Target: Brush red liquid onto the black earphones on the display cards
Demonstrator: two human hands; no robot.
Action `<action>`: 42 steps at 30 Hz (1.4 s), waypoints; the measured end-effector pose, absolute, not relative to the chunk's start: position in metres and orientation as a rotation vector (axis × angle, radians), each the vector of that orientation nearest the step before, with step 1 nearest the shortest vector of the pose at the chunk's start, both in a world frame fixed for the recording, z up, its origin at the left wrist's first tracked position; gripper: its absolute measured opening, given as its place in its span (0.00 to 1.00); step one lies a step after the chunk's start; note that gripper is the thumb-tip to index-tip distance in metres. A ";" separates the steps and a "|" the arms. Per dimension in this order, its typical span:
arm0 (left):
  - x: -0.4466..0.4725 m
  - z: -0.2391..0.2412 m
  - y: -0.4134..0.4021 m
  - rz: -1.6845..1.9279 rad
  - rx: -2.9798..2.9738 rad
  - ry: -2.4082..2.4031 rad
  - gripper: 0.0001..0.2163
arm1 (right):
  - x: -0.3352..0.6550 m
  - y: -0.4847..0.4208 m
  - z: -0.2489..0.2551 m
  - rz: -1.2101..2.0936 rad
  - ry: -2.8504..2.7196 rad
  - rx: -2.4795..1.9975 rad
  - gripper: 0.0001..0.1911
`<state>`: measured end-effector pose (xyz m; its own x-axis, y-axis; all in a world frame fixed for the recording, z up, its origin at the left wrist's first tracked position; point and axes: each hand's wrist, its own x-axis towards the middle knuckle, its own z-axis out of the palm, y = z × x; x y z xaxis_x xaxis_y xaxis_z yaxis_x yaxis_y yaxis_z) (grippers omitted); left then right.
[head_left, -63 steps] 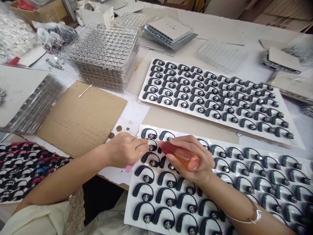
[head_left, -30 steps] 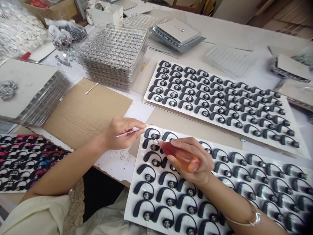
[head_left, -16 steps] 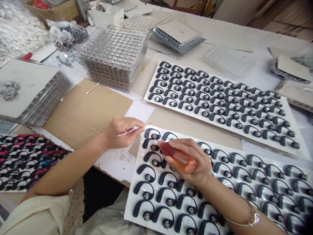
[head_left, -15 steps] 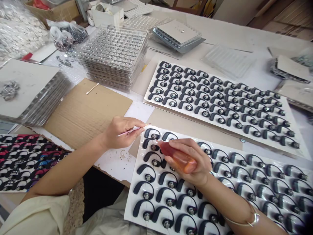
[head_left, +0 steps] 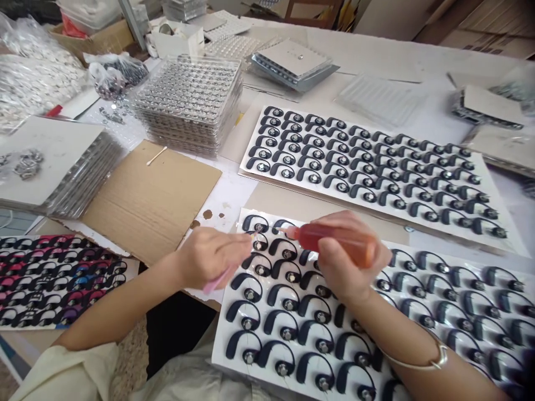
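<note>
My right hand is wrapped round a translucent orange-red squeeze bottle. The bottle lies nearly level, its thin nozzle pointing left over the top row of a white sheet. Rows of black hook-shaped pieces, each with a round silvery part at its end, sit on this sheet. At the sheet's upper left corner, my left hand pinches slim pink tweezers. Their tip is close to a silvery part in the first column, blurred, and I cannot tell whether it touches.
A second sheet of black hooks lies behind. Brown cardboard bears a cotton swab. Stacked clear trays and a stack of boards stand at left, near a sheet with colourful pieces.
The bottle has swung from tilted to nearly level, and my right hand has moved slightly right and up. My left hand has come down a little towards the first column, with the tweezers turned.
</note>
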<state>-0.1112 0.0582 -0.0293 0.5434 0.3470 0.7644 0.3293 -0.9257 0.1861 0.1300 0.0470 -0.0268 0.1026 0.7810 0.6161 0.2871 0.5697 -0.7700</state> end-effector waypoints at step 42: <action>-0.103 -0.045 0.024 1.225 3.021 0.644 0.08 | 0.122 0.032 -0.024 0.245 -2.014 -0.884 0.16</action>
